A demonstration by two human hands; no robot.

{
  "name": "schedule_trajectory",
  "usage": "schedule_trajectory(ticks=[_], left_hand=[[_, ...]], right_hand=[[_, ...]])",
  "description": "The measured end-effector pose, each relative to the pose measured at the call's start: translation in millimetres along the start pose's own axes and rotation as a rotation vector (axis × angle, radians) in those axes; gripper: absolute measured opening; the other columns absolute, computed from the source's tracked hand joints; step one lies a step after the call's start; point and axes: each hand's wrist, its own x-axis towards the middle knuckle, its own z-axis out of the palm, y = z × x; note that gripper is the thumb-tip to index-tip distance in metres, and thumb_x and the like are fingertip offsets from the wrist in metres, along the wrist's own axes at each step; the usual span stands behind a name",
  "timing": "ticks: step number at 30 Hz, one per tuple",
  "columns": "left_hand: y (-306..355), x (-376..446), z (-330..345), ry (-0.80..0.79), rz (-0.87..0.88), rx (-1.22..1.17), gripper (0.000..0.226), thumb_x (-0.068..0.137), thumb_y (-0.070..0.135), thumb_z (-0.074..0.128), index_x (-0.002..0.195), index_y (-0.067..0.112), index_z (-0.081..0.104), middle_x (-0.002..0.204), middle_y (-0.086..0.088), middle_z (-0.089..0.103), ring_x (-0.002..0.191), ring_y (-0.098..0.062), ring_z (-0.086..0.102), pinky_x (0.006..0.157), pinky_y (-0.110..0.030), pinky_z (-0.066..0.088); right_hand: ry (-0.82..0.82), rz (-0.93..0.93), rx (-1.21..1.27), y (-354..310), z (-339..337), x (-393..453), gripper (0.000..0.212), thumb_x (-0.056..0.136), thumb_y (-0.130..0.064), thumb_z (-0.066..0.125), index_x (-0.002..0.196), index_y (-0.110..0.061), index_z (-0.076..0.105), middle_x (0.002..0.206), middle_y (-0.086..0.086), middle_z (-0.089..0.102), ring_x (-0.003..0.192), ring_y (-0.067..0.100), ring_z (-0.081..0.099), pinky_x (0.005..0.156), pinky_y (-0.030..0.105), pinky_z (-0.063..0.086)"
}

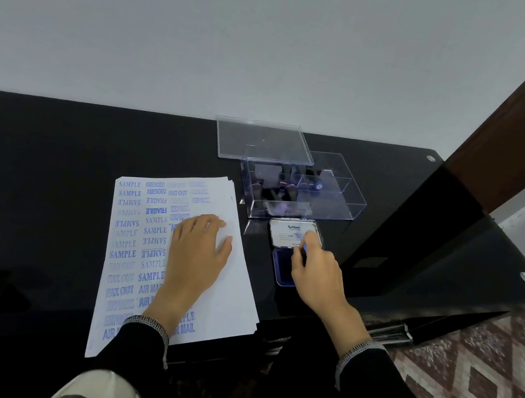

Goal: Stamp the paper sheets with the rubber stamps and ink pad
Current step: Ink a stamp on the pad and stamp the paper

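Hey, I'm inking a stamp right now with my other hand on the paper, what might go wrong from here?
1. The right hand holds a stamp on the open ink pad; fingers sit close to the blue ink and may pick some up, then smudge the sheets.
2. The left hand lies flat on the paper stack, over earlier prints; if any are wet they may smear.
3. The stack's near corner overhangs the table edge, so it may slip if the hand lifts.
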Motion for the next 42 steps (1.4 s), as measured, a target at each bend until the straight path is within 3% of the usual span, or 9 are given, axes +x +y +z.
schedule_trajectory(ticks=[4, 8, 14, 18, 24, 28, 31, 37, 42], left_hand=[[0, 1, -2, -0.017, -0.006, 0.025, 0.033, 0.097, 0.036, 0.049, 0.124, 0.02, 0.058, 0.132, 0.003, 0.055, 0.126, -0.018, 0.043, 0.112, -0.036, 0.025], [-2, 4, -9, -0.063, -0.003, 0.049, 0.034, 0.1, 0.031, 0.044, 0.131, 0.02, 0.056, 0.138, 0.002, 0.052, 0.131, -0.018, 0.041, 0.114, -0.036, 0.023], [-25, 13, -27, 0.022, -0.068, 0.017, 0.033, 0.098, 0.022, 0.05, 0.128, 0.012, 0.059, 0.139, -0.005, 0.053, 0.135, -0.023, 0.04, 0.116, -0.041, 0.024], [-48, 19, -43, 0.033, -0.13, 0.077, 0.036, 0.099, 0.023, 0.047, 0.132, 0.011, 0.056, 0.145, -0.007, 0.046, 0.142, -0.026, 0.029, 0.118, -0.043, 0.017], [-77, 13, -55, -0.001, -0.196, 0.09, 0.039, 0.097, 0.029, 0.045, 0.132, 0.014, 0.054, 0.144, -0.003, 0.047, 0.141, -0.023, 0.031, 0.118, -0.048, 0.018], [-79, 10, -58, -0.039, -0.176, 0.073, 0.042, 0.099, 0.03, 0.045, 0.137, 0.014, 0.049, 0.149, -0.003, 0.041, 0.145, -0.021, 0.022, 0.12, -0.041, 0.009], [-79, 11, -61, -0.058, -0.14, 0.067, 0.041, 0.099, 0.025, 0.045, 0.138, 0.013, 0.047, 0.152, -0.004, 0.037, 0.147, -0.021, 0.017, 0.121, -0.039, 0.008], [-72, 14, -65, -0.065, -0.089, -0.12, 0.038, 0.101, 0.02, 0.045, 0.138, 0.016, 0.049, 0.149, 0.004, 0.038, 0.14, -0.009, 0.028, 0.113, -0.027, 0.025], [-75, 24, -61, -0.103, -0.11, -0.141, 0.039, 0.099, 0.032, 0.049, 0.136, 0.021, 0.049, 0.142, 0.007, 0.046, 0.131, -0.008, 0.038, 0.104, -0.02, 0.029]], right_hand=[[0.004, -0.037, -0.088, -4, -1, 4, 0.008, 0.099, -0.018, 0.043, 0.094, -0.015, 0.036, 0.062, -0.003, 0.044, 0.058, 0.025, 0.044, 0.061, 0.03, 0.027], [0.122, -0.033, -0.016, 1, 9, -8, 0.01, 0.097, -0.013, 0.047, 0.093, -0.015, 0.039, 0.057, -0.006, 0.044, 0.048, 0.019, 0.036, 0.064, 0.031, 0.028], [0.083, -0.033, 0.083, 7, 9, -4, 0.015, 0.097, -0.013, 0.047, 0.088, -0.016, 0.035, 0.061, 0.003, 0.057, 0.053, 0.028, 0.052, 0.064, 0.032, 0.032], [0.116, -0.051, -0.106, 1, 11, -7, 0.006, 0.097, -0.015, 0.045, 0.103, -0.013, 0.045, 0.065, -0.006, 0.053, 0.051, 0.018, 0.039, 0.069, 0.031, 0.025], [0.139, -0.035, -0.01, 1, 9, -9, 0.016, 0.096, -0.012, 0.05, 0.091, -0.018, 0.035, 0.057, -0.009, 0.043, 0.044, 0.011, 0.035, 0.065, 0.031, 0.028], [0.045, -0.033, -0.118, -4, 1, -7, 0.013, 0.099, -0.018, 0.045, 0.108, -0.009, 0.045, 0.07, 0.003, 0.058, 0.064, 0.03, 0.057, 0.062, 0.031, 0.027], [-0.029, -0.008, -0.187, -13, -11, 4, 0.011, 0.099, -0.026, 0.042, 0.095, -0.016, 0.038, 0.085, 0.009, 0.064, 0.08, 0.034, 0.06, 0.062, 0.034, 0.03], [-0.124, -0.052, 0.538, -92, 2, 37, 0.017, 0.1, -0.025, 0.042, 0.093, -0.01, 0.045, 0.073, 0.008, 0.053, 0.063, 0.014, 0.046, 0.059, 0.028, 0.04], [-0.163, -0.154, 0.513, -127, 31, 79, 0.018, 0.097, -0.027, 0.052, 0.09, -0.01, 0.052, 0.072, 0.011, 0.056, 0.06, 0.013, 0.046, 0.053, 0.017, 0.038]])
